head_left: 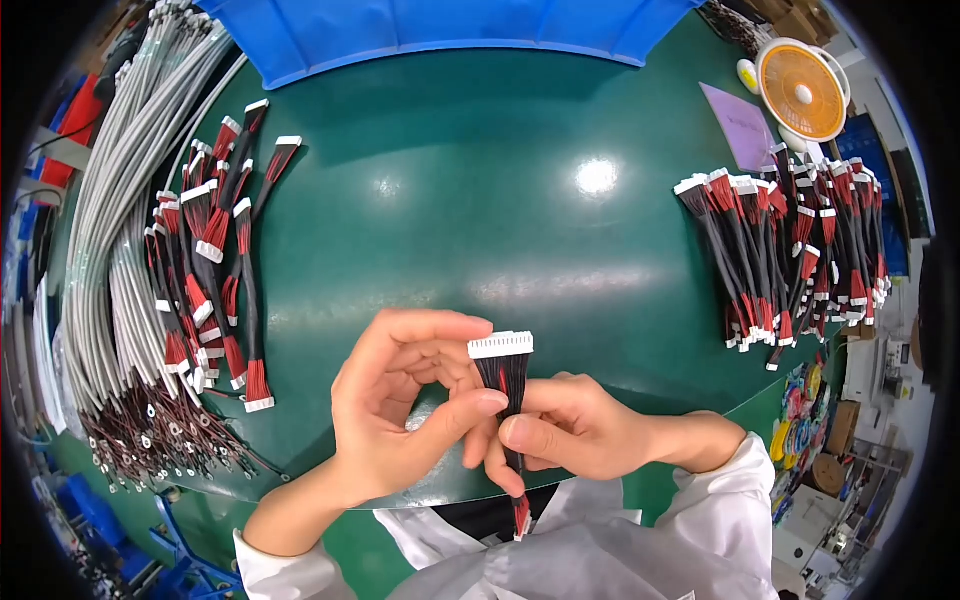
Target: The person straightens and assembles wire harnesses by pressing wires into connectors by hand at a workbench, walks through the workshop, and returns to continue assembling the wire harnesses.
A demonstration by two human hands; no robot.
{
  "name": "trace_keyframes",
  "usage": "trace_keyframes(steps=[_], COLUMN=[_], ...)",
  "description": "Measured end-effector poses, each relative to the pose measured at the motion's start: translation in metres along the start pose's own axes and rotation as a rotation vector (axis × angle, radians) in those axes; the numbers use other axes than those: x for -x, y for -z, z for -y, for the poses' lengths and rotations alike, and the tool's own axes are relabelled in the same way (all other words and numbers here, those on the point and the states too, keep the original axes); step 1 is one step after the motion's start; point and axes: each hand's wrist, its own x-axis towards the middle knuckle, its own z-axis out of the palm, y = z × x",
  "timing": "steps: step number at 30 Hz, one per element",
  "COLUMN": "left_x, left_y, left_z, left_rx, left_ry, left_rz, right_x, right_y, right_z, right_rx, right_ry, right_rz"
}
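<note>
A wire harness (512, 385) with black and red wires stands between my hands near the table's front edge. Its wide white connector (502, 345) points up, and the lower end hangs toward my lap. My right hand (580, 425) pinches the black middle with thumb and fingers. On the other side, my left hand (405, 405) is curled loosely, its index fingertip at the connector's left end and its thumb against the wires. Part of the harness is hidden behind the fingers.
Similar harnesses (740, 260) are heaped at the right, with another pile (245, 290) at the left. Long grey cables (130, 200) lie along the left edge. A blue bin (450, 28) stands at the back; an orange-and-white fan (800, 92) is back right near a purple sheet (738, 125).
</note>
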Motion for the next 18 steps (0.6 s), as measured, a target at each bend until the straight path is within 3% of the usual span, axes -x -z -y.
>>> trace_keyframes(steps=[5, 18], left_x=[0.002, 0.005], left_y=[0.001, -0.007], left_z=[0.001, 0.006], left_rx=[-0.006, 0.043], left_ry=[-0.069, -0.082], left_rz=[0.042, -0.02], right_x=[0.0, 0.007], right_y=[-0.005, -0.005], right_z=[-0.005, -0.014], right_rx=[0.152, 0.253], right_ry=[0.136, 0.2], right_rz=[-0.088, -0.14])
